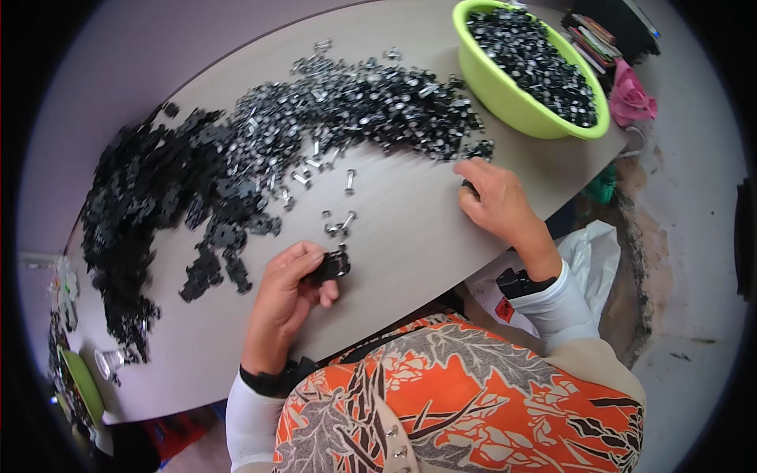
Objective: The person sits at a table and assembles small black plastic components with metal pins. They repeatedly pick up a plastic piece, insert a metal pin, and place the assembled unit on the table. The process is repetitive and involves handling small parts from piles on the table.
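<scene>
My left hand (pixel 285 285) is closed on a black plastic piece (pixel 331 266), held between thumb and fingers just above the table. Just beyond it lie several loose shiny metal pins (pixel 350 181) with wider ends. Farther right, my right hand (pixel 500 201) is pinched shut, and a small black part (pixel 471 187) shows partly between thumb and fingers; its exact kind is hidden. That hand is close to the right end of a curved pile of small black-and-silver parts (pixel 410 110). Flat black plastic pieces (pixel 150 189) are heaped at the left.
A lime-green basin (pixel 520 106) full of black-and-silver parts stands at the far right of the pale table (pixel 410 229). A small clear cup (pixel 109 363) sits near the left edge. Beyond the right edge are a pink cloth or bag (pixel 631 94) and a white plastic bag (pixel 591 252).
</scene>
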{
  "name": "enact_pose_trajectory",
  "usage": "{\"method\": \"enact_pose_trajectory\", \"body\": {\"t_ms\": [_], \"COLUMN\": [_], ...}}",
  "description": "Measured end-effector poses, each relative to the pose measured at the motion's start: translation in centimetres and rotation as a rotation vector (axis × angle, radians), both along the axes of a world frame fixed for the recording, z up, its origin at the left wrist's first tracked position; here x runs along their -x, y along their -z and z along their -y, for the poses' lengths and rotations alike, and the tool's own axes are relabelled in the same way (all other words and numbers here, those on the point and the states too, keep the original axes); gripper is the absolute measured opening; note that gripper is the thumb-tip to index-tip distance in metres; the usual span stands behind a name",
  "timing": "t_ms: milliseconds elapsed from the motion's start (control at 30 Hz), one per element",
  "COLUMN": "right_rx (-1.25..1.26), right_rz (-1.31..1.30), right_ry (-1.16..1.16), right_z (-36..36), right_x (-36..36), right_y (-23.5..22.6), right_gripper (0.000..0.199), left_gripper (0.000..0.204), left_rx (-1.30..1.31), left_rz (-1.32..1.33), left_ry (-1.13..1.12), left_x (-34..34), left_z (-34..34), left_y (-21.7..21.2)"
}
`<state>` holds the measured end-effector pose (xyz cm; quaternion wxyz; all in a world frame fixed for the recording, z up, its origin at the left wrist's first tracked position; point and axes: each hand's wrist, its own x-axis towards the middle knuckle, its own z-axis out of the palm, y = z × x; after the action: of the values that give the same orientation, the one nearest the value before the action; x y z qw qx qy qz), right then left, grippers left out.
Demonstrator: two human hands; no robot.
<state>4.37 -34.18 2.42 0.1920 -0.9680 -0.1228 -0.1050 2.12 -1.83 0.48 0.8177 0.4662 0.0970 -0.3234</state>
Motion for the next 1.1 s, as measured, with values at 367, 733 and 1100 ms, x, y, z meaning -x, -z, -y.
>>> {"method": "enact_pose_trajectory", "body": {"t_ms": [367, 733, 1100], "right_rx": [-0.674, -0.485, -0.402], "right_rz": [-0.095, 0.014, 0.01], "right_ry": [-0.567, -0.669, -0.71], "right_z": [-11.0, -13.7, -14.1], "right_x": [1.9, 2.1, 2.2], "right_y": [-1.4, 1.1, 0.5], "right_gripper": [0.007, 0.014, 0.012], "left_gripper": [0.045, 0.027, 0.02], "left_rx": [0.182, 0.297, 0.113], "left_rz": [-0.15, -0.153, -0.007], "left_ry": [-0.008, -0.006, -0.102], "left_x": [0.2, 1.9, 2.5], "left_z": [0.3, -1.3, 0.0], "left_y": [0.2, 1.2, 0.6]}}
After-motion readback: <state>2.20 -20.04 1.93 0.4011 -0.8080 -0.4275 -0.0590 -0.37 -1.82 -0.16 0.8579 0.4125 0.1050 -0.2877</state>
